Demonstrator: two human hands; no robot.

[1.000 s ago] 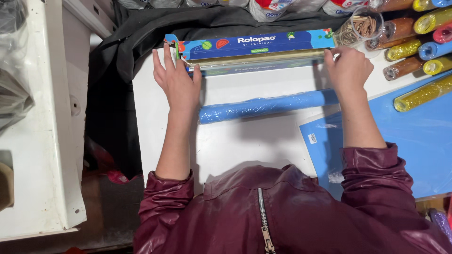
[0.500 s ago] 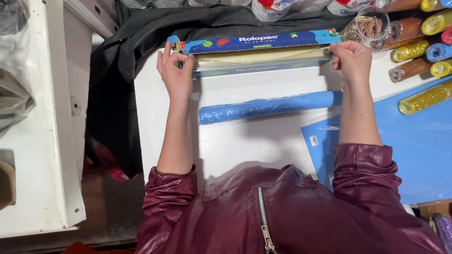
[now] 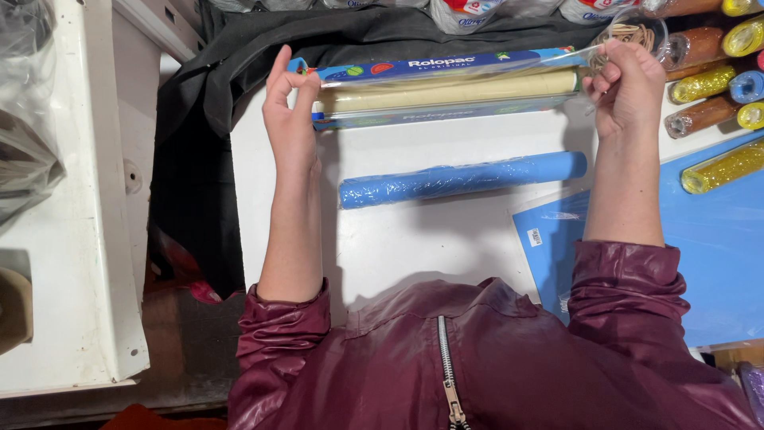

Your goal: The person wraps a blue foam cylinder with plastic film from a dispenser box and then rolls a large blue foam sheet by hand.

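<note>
Both hands pinch clear film at the wrap box (image 3: 446, 68) — my left hand (image 3: 288, 111) at 9 o'clock, right hand (image 3: 629, 84) at 3; blue roll (image 3: 461, 179) at 6.

A white desk (image 3: 414, 247) fills the middle of the scene under even, soft light with faint shadows. A black cloth (image 3: 199, 159) drapes over its far edge and hangs down its left side. Left of that stands a white cabinet (image 3: 72, 263) with a raised rim. Near the bottom left, a strip of dark, worn floor (image 3: 183, 350) shows between the two.
</note>
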